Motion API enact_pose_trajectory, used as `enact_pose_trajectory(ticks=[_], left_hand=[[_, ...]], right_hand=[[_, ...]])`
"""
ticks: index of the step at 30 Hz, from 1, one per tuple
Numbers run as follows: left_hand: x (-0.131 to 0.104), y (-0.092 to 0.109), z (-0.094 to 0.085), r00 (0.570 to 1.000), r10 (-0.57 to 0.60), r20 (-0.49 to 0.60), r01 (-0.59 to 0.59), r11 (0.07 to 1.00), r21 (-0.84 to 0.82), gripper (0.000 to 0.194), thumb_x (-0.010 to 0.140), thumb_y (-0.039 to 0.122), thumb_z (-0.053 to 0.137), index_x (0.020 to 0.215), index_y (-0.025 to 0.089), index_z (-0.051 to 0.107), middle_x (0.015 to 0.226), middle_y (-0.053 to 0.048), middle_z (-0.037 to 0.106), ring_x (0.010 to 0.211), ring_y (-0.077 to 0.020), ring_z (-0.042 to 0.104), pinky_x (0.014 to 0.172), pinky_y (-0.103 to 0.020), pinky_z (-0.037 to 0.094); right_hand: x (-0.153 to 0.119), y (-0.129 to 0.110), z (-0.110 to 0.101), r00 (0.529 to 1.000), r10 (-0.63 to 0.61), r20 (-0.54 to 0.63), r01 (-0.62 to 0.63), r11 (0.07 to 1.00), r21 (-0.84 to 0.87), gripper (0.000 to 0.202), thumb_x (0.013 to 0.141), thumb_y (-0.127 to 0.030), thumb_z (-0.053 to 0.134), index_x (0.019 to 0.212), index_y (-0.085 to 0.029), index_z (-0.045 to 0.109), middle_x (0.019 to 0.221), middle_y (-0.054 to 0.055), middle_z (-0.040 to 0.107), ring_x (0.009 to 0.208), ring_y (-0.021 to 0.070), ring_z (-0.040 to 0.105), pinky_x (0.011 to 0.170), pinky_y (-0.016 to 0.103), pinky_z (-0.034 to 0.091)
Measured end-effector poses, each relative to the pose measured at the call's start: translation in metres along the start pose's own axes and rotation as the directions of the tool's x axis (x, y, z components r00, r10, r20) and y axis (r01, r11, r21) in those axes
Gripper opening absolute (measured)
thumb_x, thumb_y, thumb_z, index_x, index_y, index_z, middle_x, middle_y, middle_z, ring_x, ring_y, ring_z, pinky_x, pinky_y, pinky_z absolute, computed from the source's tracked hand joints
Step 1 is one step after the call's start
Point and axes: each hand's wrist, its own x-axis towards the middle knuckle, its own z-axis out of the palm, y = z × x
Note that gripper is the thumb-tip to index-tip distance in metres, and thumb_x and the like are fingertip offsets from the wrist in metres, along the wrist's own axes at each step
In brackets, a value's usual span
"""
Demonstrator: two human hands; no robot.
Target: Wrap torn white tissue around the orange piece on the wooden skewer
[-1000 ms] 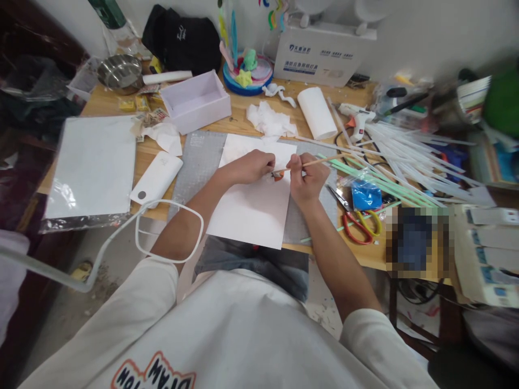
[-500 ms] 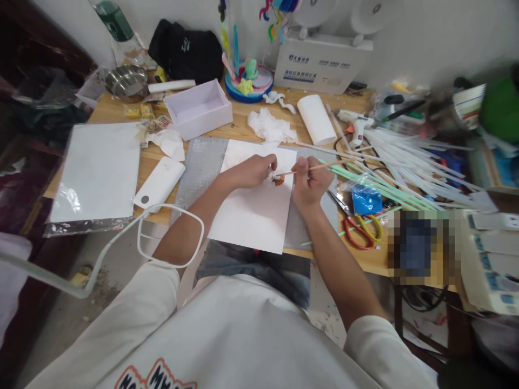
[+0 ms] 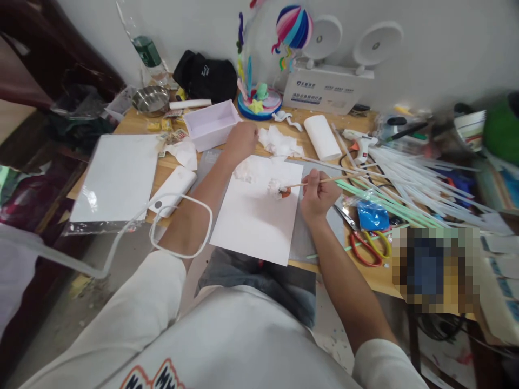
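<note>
My right hand [image 3: 321, 193] grips a thin wooden stick [image 3: 298, 185], held nearly level over a white sheet of paper [image 3: 251, 221]. At the stick's left end is a small white fluffy piece [image 3: 274, 187] with an orange and dark patch [image 3: 286, 192]. Over at the paper's far side, my left hand [image 3: 243, 141] has its fingers curled down at the left edge of a crumpled white tissue [image 3: 279, 141]. What lies between those fingertips is hidden. A loose white fluffy clump [image 3: 245, 170] rests on the paper, just below the left hand.
A lilac box [image 3: 213, 127] stands behind my left hand. Right of the paper lie scissors [image 3: 359, 237], white and green strips [image 3: 421, 183] and a glue gun [image 3: 363, 145]. A paper roll [image 3: 322, 138] lies at the back. A white cable loop [image 3: 182, 227] crosses my left forearm.
My left hand has left the fluffy piece and moved up and left to the crumpled tissue. The right hand still holds the stick near the paper. The camera view has tilted up somewhat.
</note>
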Motion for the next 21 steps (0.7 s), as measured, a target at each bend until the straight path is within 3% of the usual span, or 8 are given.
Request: enact_pose_trajectory(ticks=[5, 10, 15, 21], left_hand=[[0.030, -0.005, 0.018, 0.999, -0.005, 0.039, 0.001, 0.995, 0.100, 0.027, 0.095, 0.018, 0.058, 0.116, 0.008, 0.072, 0.119, -0.019, 0.072, 0.113, -0.0288, 0.064, 0.101, -0.038, 0.046], [0.031, -0.003, 0.033, 0.994, 0.025, 0.103, -0.042, 0.985, 0.170, 0.021, 0.090, 0.017, 0.064, 0.106, 0.007, 0.074, 0.114, -0.021, 0.072, 0.109, -0.0315, 0.064, 0.099, -0.040, 0.046], [0.033, -0.008, 0.041, 0.998, 0.008, 0.059, -0.013, 0.995, 0.100, 0.029, 0.090, 0.003, 0.046, 0.093, 0.010, 0.074, 0.105, -0.020, 0.073, 0.104, -0.0282, 0.065, 0.095, -0.037, 0.045], [0.035, -0.014, 0.036, 0.997, -0.067, -0.032, 0.067, 0.998, -0.022, 0.021, 0.094, 0.012, 0.054, 0.088, 0.011, 0.074, 0.098, -0.016, 0.076, 0.095, -0.0244, 0.066, 0.088, -0.035, 0.046]], right_hand=[[0.000, -0.001, 0.001, 1.000, 0.003, -0.007, -0.003, 1.000, -0.011, 0.051, 0.101, -0.054, 0.044, 0.066, -0.021, 0.061, 0.054, -0.003, 0.053, 0.055, 0.0104, 0.051, 0.058, 0.027, 0.036], [0.001, -0.002, -0.001, 1.000, -0.002, -0.008, 0.002, 1.000, -0.006, 0.052, 0.101, -0.053, 0.044, 0.065, -0.021, 0.061, 0.054, -0.003, 0.053, 0.055, 0.0106, 0.052, 0.059, 0.027, 0.037], [0.001, -0.003, -0.001, 1.000, 0.001, 0.000, -0.001, 1.000, 0.011, 0.050, 0.101, -0.052, 0.044, 0.065, -0.021, 0.061, 0.053, -0.003, 0.052, 0.055, 0.0108, 0.052, 0.059, 0.027, 0.037], [0.001, -0.004, -0.001, 1.000, 0.016, 0.007, -0.016, 1.000, 0.023, 0.051, 0.101, -0.053, 0.043, 0.066, -0.021, 0.061, 0.054, -0.003, 0.053, 0.055, 0.0108, 0.053, 0.059, 0.027, 0.037]])
